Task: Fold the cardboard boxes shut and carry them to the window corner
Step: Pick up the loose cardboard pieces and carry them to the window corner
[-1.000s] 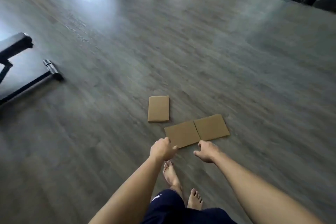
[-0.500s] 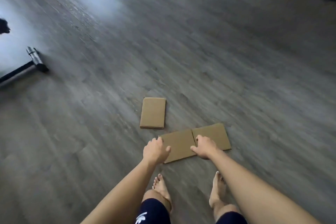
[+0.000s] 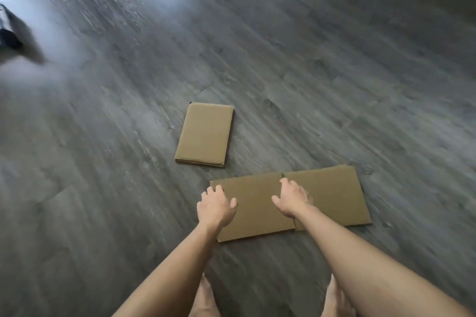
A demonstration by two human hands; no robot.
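Your left hand [image 3: 215, 207] and right hand [image 3: 292, 199] reach over the flat cardboard box [image 3: 332, 195] — fingers loose, holding nothing. A folded cardboard box [image 3: 204, 134] lies just beyond it on the floor [image 3: 334, 59].

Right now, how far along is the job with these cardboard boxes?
One looks done: the folded box lies shut on the floor. In hand: the left hand and right hand are spread over the open flat box, at its left edge and centre crease. Left: folding it, then carrying both away; no window corner is in view.
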